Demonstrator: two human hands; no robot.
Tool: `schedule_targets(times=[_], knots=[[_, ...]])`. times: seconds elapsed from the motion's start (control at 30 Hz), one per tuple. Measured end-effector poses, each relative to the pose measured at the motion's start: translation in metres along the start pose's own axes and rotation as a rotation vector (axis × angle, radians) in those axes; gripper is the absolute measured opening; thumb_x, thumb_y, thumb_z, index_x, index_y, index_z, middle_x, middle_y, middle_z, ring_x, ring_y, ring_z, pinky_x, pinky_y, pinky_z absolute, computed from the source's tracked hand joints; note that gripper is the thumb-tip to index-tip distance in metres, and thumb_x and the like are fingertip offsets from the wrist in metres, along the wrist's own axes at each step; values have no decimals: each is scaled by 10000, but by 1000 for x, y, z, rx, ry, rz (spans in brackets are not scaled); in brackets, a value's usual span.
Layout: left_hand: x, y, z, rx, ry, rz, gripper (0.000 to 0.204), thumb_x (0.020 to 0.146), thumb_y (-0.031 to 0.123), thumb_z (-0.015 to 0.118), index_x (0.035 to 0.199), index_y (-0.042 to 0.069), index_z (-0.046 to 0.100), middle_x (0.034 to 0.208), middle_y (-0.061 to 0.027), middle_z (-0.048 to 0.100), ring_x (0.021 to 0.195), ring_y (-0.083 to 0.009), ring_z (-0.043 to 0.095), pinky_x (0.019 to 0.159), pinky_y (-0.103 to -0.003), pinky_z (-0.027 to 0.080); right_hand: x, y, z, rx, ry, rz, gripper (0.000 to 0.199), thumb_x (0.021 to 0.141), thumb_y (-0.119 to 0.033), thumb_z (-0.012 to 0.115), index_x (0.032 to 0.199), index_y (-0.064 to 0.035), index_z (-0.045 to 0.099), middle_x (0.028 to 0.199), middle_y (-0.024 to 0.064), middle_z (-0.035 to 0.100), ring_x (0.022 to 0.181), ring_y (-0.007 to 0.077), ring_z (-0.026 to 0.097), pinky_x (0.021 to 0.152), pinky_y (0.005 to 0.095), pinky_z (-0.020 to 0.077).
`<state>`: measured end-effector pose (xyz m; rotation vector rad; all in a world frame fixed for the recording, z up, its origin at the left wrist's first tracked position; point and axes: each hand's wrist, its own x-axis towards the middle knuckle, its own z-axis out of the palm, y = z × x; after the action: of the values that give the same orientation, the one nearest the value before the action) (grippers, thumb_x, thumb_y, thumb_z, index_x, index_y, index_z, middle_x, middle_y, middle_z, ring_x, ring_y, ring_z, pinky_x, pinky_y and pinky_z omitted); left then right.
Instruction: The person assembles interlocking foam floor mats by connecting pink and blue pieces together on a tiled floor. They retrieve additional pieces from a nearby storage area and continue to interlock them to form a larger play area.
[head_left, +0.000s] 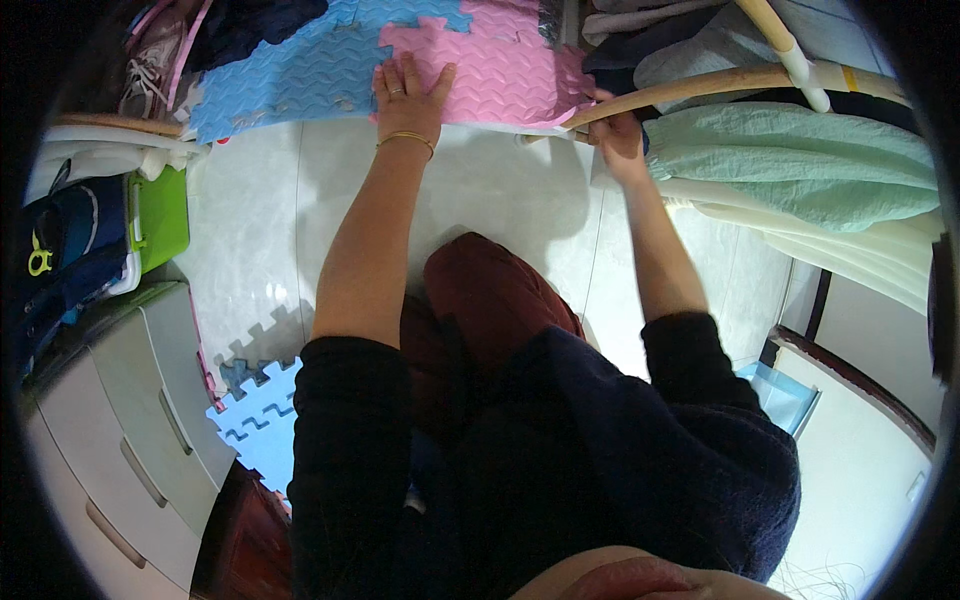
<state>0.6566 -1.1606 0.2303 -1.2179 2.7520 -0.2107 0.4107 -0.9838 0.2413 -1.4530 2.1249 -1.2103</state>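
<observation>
A pink foam mat tile point(510, 75) with raised wavy ridges and a jigsaw edge lies spread out, its left side meeting similarly ridged blue foam matting point(285, 80).

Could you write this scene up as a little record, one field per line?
Left hand: bare left hand, fingers spread on a pink textured foam mat
Right hand: bare right hand, at that mat's near right corner, partly behind a tan wooden pole; grip unclear
Left of pink mat: blue textured foam mat
Floor: glossy pale tiles
Far left: bright green plastic box
Right: mint-green crinkled cloth
</observation>
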Motion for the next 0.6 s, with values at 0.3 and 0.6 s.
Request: schedule_targets(times=[0.3, 0.6], knots=[[0, -4, 12, -11, 94, 18, 754, 829, 331, 583, 1437, 380, 141, 1459, -279, 173, 1324, -474, 219, 1090, -545, 131, 26, 17, -9, -826, -448, -467, 464, 857, -197, 535, 1311, -157, 447, 1305, 45, 494, 1204, 272, 450, 963, 405, 401], [-2, -7, 0, -47, 22, 9, 878, 729, 388, 698, 1433, 352, 174, 1450, -290, 172, 1314, -495, 216, 1072, -563, 160, 28, 21, -1, -1277, -457, -734, 425, 891, -217, 491, 1315, -198, 466, 1342, 89, 450, 1250, 255, 416, 1017, 418, 342]])
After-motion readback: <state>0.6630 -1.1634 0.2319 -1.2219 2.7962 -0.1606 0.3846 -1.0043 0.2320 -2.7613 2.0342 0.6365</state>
